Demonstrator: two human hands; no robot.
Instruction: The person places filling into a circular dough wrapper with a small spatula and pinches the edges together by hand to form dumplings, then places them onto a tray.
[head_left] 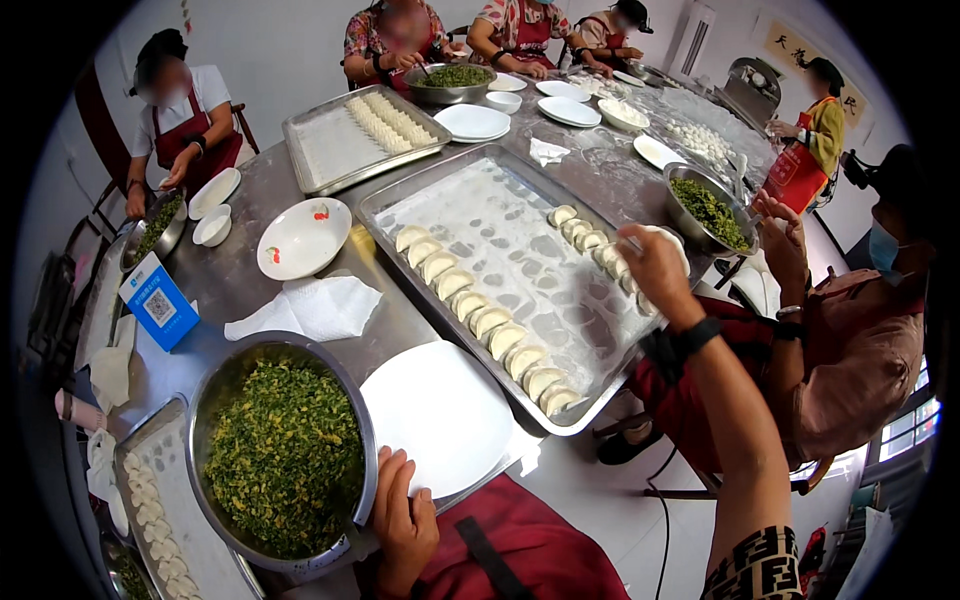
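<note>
My left hand [405,520] is beside the steel bowl of chopped green and yellow filling [285,460]. Its fingers point upward against the bowl's outer rim, thumb apart, holding nothing. A white plate [440,415] lies just beyond them. Over the right side of a large floured metal tray [480,270] reaches my right hand [655,268], fingers bent together; whatever they hold, if anything, is hidden. Below it runs a row of folded dumplings [590,240], partly covered by the hand. Along the tray's left side sits a longer row of dumplings [490,320].
Farther off stand another dumpling tray [330,165], a patterned white bowl [303,238] and several plates. A blue sign stand [160,302] and a crumpled cloth [305,308] lie left. Co-workers surround the table; one [840,340] sits close on my right beside a filling bowl [710,210].
</note>
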